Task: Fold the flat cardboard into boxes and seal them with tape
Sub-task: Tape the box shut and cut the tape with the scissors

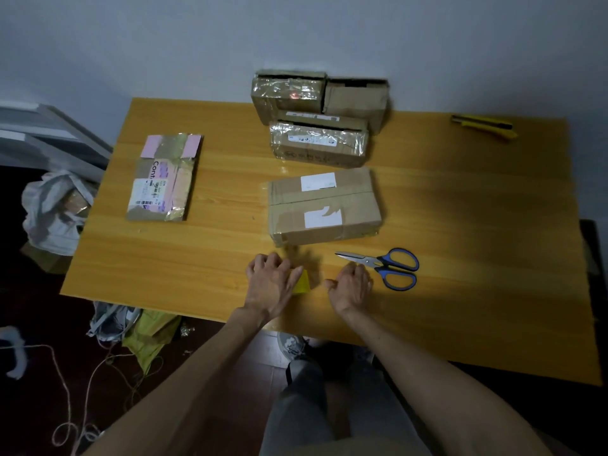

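On the counter (204,258), the left hand (273,281) curls over a small yellow roll (302,285). The right hand (352,286) lies near it with bent fingers; I cannot tell whether it pinches anything. A taped box (324,205) sits just beyond the hands, with the flat cardboard (164,179) to its left. Scissors (385,266) lie beside the right hand.

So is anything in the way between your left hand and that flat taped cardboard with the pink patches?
No, nothing visible. Only bare yellow wooden table lies between the left hand and the flat taped cardboard.
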